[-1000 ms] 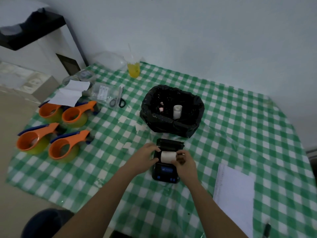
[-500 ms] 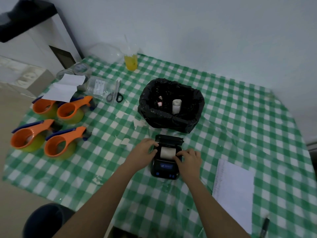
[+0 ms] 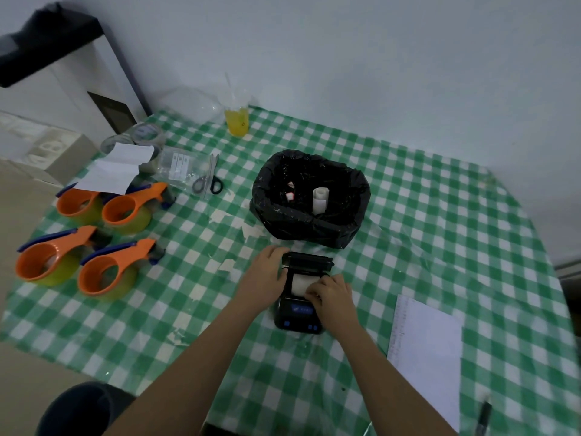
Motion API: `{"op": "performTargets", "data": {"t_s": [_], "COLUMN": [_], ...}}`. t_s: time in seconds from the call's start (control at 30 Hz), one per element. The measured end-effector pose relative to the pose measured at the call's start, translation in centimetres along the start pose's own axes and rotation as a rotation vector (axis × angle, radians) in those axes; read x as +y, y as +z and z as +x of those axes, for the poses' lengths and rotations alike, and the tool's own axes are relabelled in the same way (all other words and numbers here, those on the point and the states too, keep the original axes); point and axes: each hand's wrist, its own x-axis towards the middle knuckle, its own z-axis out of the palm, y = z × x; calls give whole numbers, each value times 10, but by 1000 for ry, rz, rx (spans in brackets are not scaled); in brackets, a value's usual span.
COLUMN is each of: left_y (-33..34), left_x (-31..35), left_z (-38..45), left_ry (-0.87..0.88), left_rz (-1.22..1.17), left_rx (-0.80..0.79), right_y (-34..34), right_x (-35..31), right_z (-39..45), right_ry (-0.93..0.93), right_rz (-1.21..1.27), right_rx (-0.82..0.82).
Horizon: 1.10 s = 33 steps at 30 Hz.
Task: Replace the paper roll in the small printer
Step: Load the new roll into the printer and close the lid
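Note:
The small black printer [image 3: 298,319] lies on the green checked tablecloth [image 3: 440,215] near the front, its lid [image 3: 309,261] swung open toward the bin. A white paper roll [image 3: 301,284] sits in its open compartment. My left hand [image 3: 267,276] grips the printer's left side. My right hand [image 3: 331,297] rests over the right part of the compartment, fingertips on the roll. Behind the printer, a bin lined with a black bag [image 3: 309,199] holds a used white roll [image 3: 320,199] and small scraps.
Several orange tape dispensers [image 3: 107,272] stand at the left, with a white paper [image 3: 116,171], clear packets and scissors [image 3: 209,180] behind them. A yellow drink bag [image 3: 236,119] is at the back. A white sheet [image 3: 427,354] and a pen [image 3: 482,416] lie at the front right.
The paper roll went from being held above the printer down into the compartment. My right hand has shifted over the roll; my left hand stays on the printer's side.

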Motion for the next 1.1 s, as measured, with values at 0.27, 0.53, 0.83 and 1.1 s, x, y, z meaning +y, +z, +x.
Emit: {"op": "performTargets", "data": {"t_s": [0.27,0.53,0.83,1.1], "left_y": [6,13,18,19], "left_x": [7,2,-8,-15], "left_z": [11,6,-4,-12], "left_ry": [56,59,81,70], "left_rz": [136,130,106,99], "left_rx": [-145,-146,-123,-124], "right_y": [-2,-5,-4,-27], "right_x": [-1,-1,1,4], "right_z": [-7,-12,-20,-11], "right_ry": [9,-17,-70,244], "right_rz": [68,125,141,497], "right_rx": [-27,7,83,288]}}
